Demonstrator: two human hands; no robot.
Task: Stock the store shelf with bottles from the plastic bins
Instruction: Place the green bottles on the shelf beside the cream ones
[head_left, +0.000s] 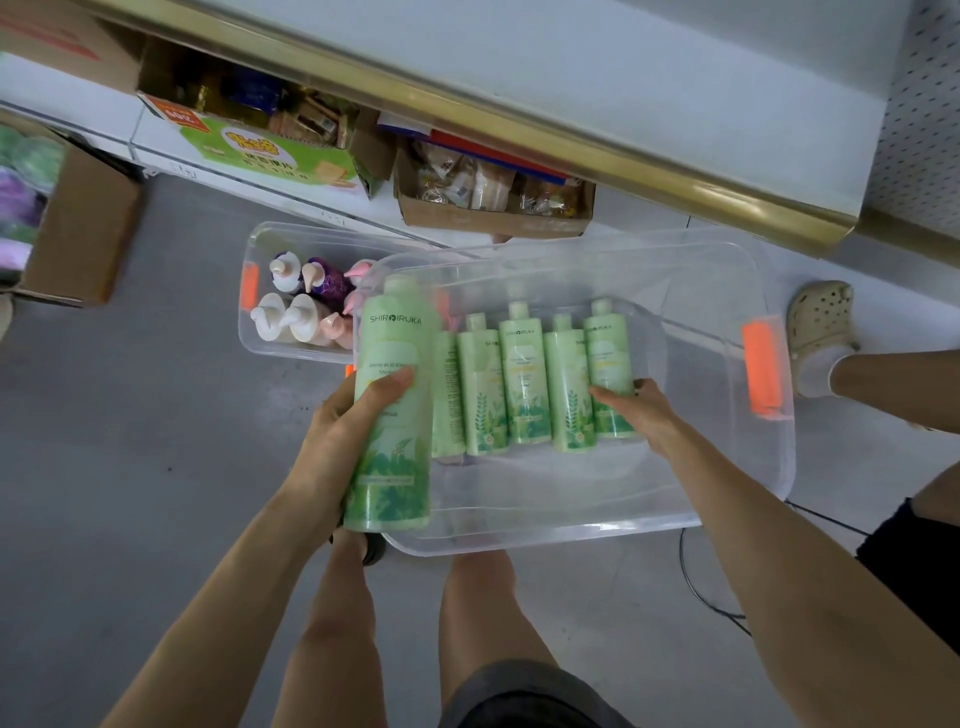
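Left hand (340, 434) curled round a green bottle (397, 415), held at the left edge of the clear bin (701, 291). Right hand (641, 410) lies across the end bottle (608, 358) inside; gripping or just touching, unclear.

green bottle (392, 410): held, cap-up | green bottles (524, 384): lying side-by-side in clear bin (727, 467)

Counting six green shampoo bottles (522, 374), two clear plastic bins (727, 291), roughly six pump bottles (284, 273) (some hiding), at least three cardboard boxes (493, 218).
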